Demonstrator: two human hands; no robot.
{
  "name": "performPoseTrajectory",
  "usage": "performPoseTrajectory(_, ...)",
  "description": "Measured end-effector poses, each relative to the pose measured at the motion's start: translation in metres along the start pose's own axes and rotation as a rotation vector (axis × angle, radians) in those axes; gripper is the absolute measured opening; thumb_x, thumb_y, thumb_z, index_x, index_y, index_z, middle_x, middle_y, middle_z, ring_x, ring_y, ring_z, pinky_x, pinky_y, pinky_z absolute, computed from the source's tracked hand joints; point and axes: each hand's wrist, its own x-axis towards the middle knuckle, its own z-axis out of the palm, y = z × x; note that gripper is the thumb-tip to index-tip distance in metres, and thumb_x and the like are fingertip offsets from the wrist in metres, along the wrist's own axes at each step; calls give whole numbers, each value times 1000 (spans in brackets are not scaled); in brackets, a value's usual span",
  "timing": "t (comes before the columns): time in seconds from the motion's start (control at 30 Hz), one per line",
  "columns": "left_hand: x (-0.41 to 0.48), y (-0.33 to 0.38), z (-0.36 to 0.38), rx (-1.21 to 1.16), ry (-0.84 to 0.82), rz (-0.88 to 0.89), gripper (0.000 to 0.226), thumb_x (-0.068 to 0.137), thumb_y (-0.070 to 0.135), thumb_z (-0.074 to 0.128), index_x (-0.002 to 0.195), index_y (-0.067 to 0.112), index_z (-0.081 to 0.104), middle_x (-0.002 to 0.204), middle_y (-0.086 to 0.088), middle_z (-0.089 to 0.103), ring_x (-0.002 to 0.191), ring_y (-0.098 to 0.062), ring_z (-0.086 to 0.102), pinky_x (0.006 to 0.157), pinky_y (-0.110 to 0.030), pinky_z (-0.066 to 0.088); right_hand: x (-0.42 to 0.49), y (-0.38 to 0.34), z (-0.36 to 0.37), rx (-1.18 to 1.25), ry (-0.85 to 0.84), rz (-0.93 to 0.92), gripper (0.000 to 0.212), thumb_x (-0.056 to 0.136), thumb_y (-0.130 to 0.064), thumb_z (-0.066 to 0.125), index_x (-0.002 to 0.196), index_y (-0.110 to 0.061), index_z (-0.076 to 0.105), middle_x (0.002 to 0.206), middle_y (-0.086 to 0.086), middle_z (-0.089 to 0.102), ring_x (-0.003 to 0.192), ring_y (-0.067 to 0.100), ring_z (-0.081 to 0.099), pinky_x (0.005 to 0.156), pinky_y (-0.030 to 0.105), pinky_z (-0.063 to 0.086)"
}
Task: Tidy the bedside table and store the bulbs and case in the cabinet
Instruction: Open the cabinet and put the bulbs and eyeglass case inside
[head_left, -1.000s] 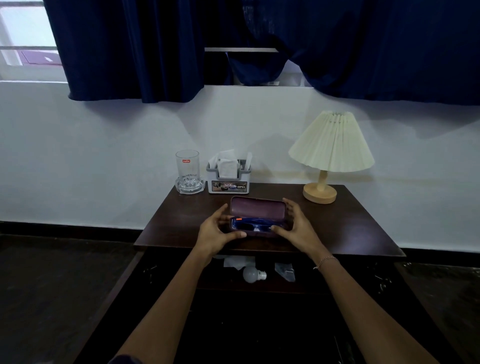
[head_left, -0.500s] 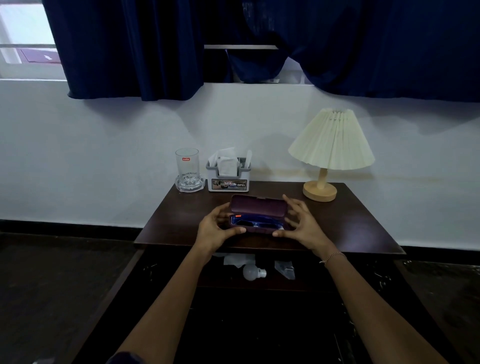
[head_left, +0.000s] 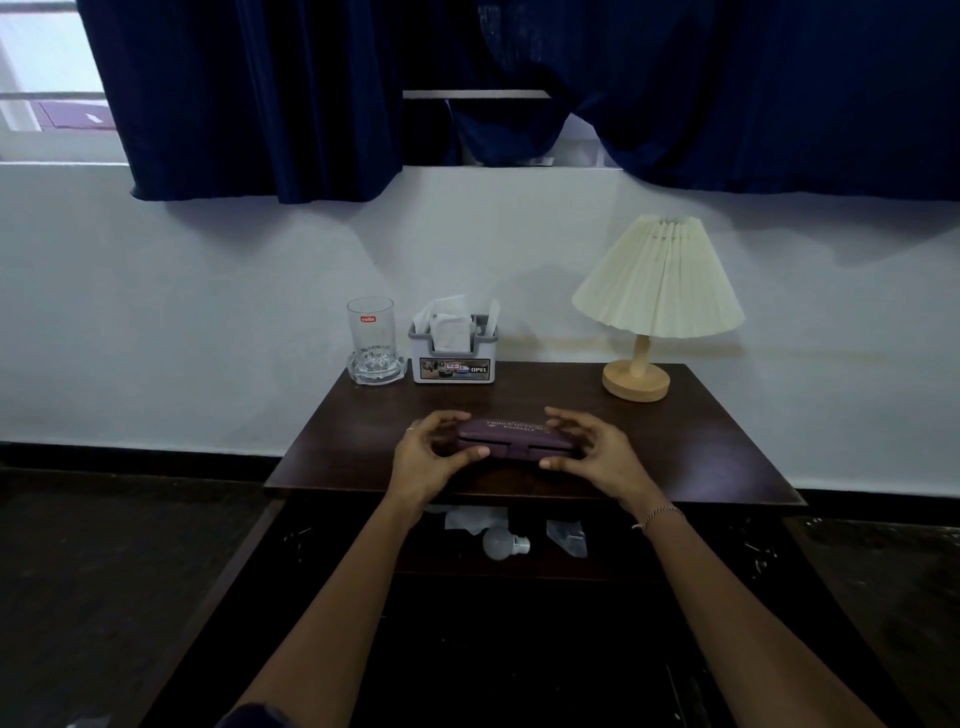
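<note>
A dark purple glasses case (head_left: 511, 439) lies closed on the dark wooden bedside table (head_left: 717, 457), near its front edge. My left hand (head_left: 426, 457) grips the case's left end and my right hand (head_left: 589, 454) grips its right end, thumbs at the front. Below the tabletop, in the open cabinet (head_left: 613, 566), a white bulb (head_left: 503, 543) lies on the shelf between a white wrapper (head_left: 475, 519) and a clear plastic piece (head_left: 567, 538).
At the table's back stand a glass tumbler (head_left: 371, 332) on a glass ashtray (head_left: 376, 367), a grey napkin holder (head_left: 453, 353) and a pleated cream lamp (head_left: 655, 301). Open cabinet doors flank my arms. Dark floor lies on both sides.
The case's lid has come down from open to closed, hiding the blue glasses inside. Both hands stayed at the case's ends.
</note>
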Motion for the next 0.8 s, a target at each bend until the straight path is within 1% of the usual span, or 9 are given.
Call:
performPoseTrajectory(0.07,-1,0,0,-2,4,0,44,59,26,87,97,34,67,111,-11,65,104,-23,63,96,-45,50,-1,-2,0,-23,-15,-32,59,61,-15,84,112,-33,61,118,-1,62,114,7,57,101,25,46)
performPoseTrajectory(0.17,-2,2,0,-16,14,0,40,59,23,86,92,37,67,107,-7,68,100,-20,65,95,-44,51,-3,-4,1,-58,-5,-72,50,61,-16,84,106,-30,66,114,-8,62,111,5,58,95,17,47)
performPoseTrajectory(0.27,-3,4,0,-30,10,-2,39,61,19,86,90,37,67,101,-3,71,98,-20,66,93,-43,52,-4,-4,2,-51,11,-82,49,62,-12,83,107,-23,67,112,-5,63,110,8,59,95,17,47)
performPoseTrajectory(0.37,-4,5,0,-51,9,-20,38,62,15,85,92,32,68,94,-5,72,94,-21,67,92,-41,53,-5,-5,3,-73,19,-101,48,64,-11,82,109,-15,67,110,-3,65,109,8,59,96,17,47)
performPoseTrajectory(0.47,-4,5,0,-61,1,-18,37,65,12,83,95,26,67,92,-6,71,89,-18,66,90,-41,54,-6,-6,3,-91,23,-101,47,65,-12,81,109,-15,67,112,-2,66,109,7,59,96,19,47)
performPoseTrajectory(0.6,-3,2,0,-55,8,-6,34,67,12,81,96,20,67,91,-1,70,88,-15,65,88,-36,54,-6,-6,5,-115,25,-107,44,67,-16,80,108,-19,68,111,-3,66,110,7,59,93,12,46)
performPoseTrajectory(0.67,-4,1,0,-50,14,10,33,67,13,81,96,20,67,92,-1,70,88,-15,65,86,-33,54,-7,-5,5,-139,35,-122,43,67,-17,80,108,-20,68,111,-3,66,110,8,59,93,13,46)
performPoseTrajectory(0.73,-5,2,0,-41,10,31,34,68,12,81,98,18,66,93,-1,69,90,-16,65,85,-29,53,-7,-5,6,-169,52,-147,43,66,-17,81,108,-21,68,112,-1,66,110,9,59,95,20,47)
performPoseTrajectory(0.8,-7,3,-1,-44,5,50,36,69,9,79,101,15,65,98,-7,69,94,-21,65,88,-33,53,-9,-6,9,-215,76,-182,45,66,-18,81,108,-22,68,115,-1,65,110,7,58,97,24,47)
